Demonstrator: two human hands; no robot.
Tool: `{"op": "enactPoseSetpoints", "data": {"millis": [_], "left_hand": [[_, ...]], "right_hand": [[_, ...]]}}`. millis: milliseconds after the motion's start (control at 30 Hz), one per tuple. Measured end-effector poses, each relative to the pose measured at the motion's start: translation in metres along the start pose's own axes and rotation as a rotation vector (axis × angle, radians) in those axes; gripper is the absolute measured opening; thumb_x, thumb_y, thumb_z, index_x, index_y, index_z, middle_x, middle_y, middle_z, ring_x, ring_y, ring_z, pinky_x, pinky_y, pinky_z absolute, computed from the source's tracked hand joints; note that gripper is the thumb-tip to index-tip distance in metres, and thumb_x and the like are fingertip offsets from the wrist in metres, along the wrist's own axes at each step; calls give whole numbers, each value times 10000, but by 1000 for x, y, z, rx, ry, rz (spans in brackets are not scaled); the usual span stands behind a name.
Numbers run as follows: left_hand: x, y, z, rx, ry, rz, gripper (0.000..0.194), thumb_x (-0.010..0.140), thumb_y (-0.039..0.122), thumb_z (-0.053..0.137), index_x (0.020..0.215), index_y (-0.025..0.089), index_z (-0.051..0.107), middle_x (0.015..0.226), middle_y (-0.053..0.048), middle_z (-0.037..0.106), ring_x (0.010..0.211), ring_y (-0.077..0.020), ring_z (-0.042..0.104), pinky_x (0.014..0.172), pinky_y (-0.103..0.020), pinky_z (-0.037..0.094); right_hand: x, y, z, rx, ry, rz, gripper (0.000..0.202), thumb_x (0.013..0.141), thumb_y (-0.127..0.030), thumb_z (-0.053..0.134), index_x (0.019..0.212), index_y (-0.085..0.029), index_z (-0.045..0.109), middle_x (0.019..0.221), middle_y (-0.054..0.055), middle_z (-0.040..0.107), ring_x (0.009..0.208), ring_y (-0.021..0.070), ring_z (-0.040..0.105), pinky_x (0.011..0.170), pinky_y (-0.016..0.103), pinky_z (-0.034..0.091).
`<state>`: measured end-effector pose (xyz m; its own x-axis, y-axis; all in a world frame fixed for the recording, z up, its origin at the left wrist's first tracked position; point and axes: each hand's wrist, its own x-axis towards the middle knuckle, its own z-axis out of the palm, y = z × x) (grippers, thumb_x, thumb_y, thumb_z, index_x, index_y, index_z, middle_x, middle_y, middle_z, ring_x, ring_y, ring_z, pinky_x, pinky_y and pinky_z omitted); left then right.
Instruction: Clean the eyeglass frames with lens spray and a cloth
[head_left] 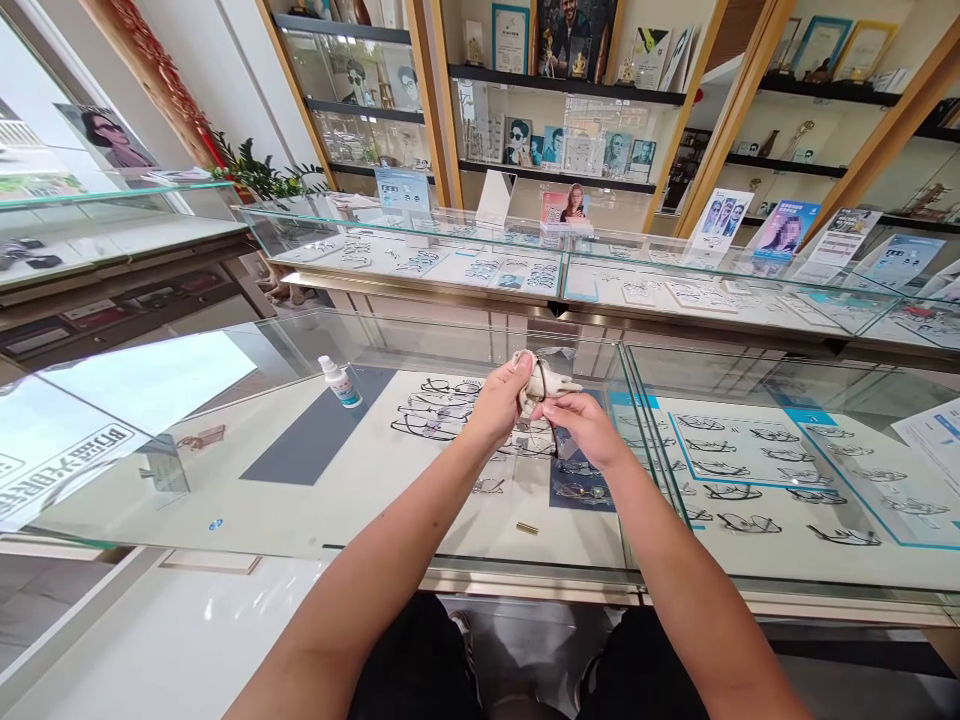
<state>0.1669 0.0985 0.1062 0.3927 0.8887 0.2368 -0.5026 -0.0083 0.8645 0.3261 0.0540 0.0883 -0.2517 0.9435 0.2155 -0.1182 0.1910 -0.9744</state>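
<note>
Above the glass counter, my left hand (496,402) is closed around a crumpled off-white cloth (556,382). The cloth wraps part of a pair of dark-framed eyeglasses (556,440), whose thin temple hangs down beside my right fingers. My right hand (589,425) pinches the eyeglasses and the cloth edge from the other side. Most of the frame is hidden by cloth and fingers. To the left of my hands, a small white spray bottle (341,384) stands upright on the counter.
Under the glass counter (292,525) lie rows of eyeglasses (431,420), with more in the right-hand case (750,522). A short brass-coloured piece (527,528) lies near the front. Across the aisle stands another display case (450,290), backed by shelves (566,85).
</note>
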Motion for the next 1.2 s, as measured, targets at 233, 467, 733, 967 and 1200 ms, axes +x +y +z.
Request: {"op": "enactPoseSetpoints", "data": {"millis": [233,467,733,967,1200], "left_hand": [[6,0,-3,-122,42,-18,568,762,556,958,1073,127,754,913,-66,780,932,-197,738,813,-270,576],[4,3,-2,-166,34,4,520,863,518,895,1156,108,766,1124,-139,812,1194,-286,736,1078,-372,559],[-5,8,0,-108,-43,-132,570,805,592,917,1101,127,771,986,-111,800,963,-234,758,875,-313,598],[-14,13,4,188,-272,-214,553,889,688,787,895,136,748,775,-34,674,725,-140,567,727,-262,466],[-16,17,5,252,-378,-227,555,906,702,751,896,147,741,859,-48,668,775,-158,518,741,-276,395]], "right_hand": [[1,-8,-17,237,156,-74,275,834,-503,845,887,-233,854,971,61,749,778,175,534,759,340,458],[-1,-16,-25,421,226,-94,219,841,-430,831,898,-218,832,1031,63,738,685,120,481,625,297,423],[-6,-27,-29,517,299,-129,184,846,-419,806,921,-253,781,1005,26,749,532,82,305,470,267,275],[-5,-20,-24,321,357,-80,328,798,-518,875,919,-215,845,731,2,643,574,101,436,509,254,322],[-2,-17,-20,213,288,-117,334,811,-545,884,922,-230,882,951,44,691,780,152,571,701,285,464]]}}
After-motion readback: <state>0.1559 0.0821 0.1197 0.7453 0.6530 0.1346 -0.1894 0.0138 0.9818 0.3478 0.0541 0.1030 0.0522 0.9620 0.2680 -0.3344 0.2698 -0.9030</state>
